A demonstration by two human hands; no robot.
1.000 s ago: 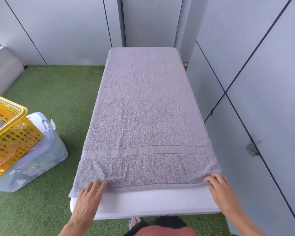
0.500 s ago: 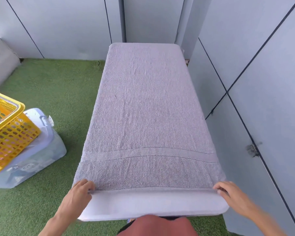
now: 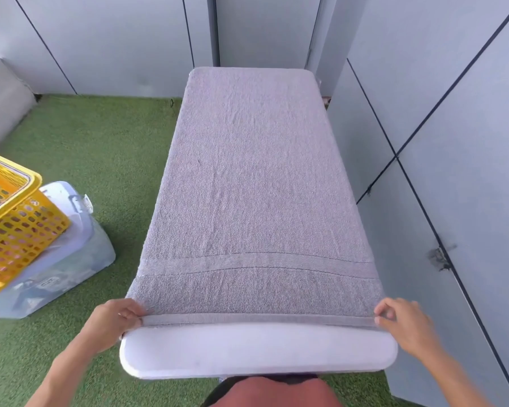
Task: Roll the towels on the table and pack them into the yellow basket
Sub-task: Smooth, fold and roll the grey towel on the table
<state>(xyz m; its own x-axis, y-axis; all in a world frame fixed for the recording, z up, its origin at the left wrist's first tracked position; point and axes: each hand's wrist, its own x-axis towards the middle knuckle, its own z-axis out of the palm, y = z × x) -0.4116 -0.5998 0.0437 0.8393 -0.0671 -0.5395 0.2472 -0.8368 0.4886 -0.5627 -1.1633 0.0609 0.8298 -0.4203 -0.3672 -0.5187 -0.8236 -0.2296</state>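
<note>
A grey towel (image 3: 253, 183) lies spread flat along the white table (image 3: 256, 352), covering nearly all of it. My left hand (image 3: 112, 321) pinches the towel's near left corner. My right hand (image 3: 400, 321) pinches the near right corner. The near hem between them is turned up into a narrow fold. The yellow basket (image 3: 15, 221) sits to the left on a clear plastic bin, with something grey inside it.
The clear lidded storage bin (image 3: 68, 259) stands on green artificial turf (image 3: 100, 148) left of the table. Grey panelled walls close in right behind the table and along its right side.
Both hands went from resting flat on the towel's near edge to pinching its corners, and the hem has been lifted and turned over slightly. The view shifted closer.
</note>
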